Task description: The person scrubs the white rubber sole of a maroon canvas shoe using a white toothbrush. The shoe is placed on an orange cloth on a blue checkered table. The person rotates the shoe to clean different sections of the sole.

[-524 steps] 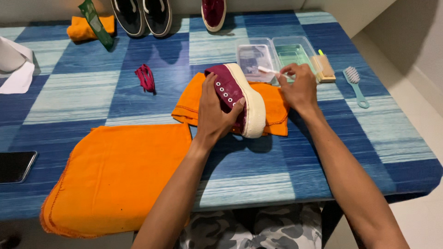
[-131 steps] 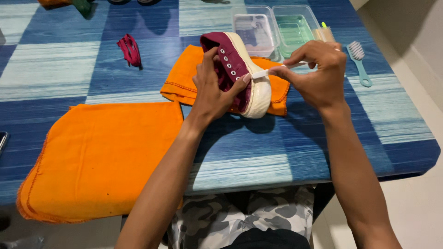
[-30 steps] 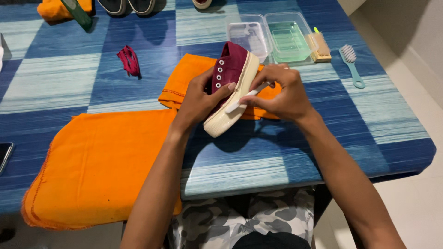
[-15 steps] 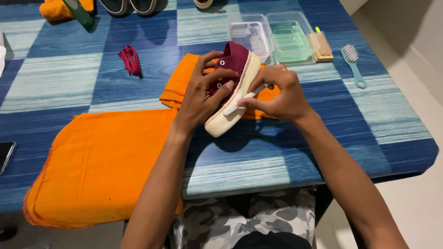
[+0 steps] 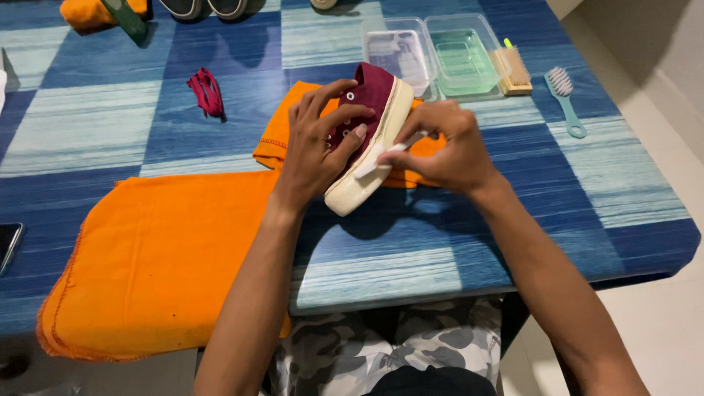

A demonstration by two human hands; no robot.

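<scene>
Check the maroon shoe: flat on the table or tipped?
Tipped: left hand holds maroon shoe on its side, pale sole facing right hand.

I see the counter (image 5: 110,139) under a blue checked cloth. On it lie a large orange towel (image 5: 161,257) at seven o'clock, a smaller orange cloth (image 5: 282,139) at centre, red laces (image 5: 207,92) at eleven, two clear trays (image 5: 440,55) at one, two brushes (image 5: 565,99) at two, and a phone (image 5: 7,246) at nine.
</scene>
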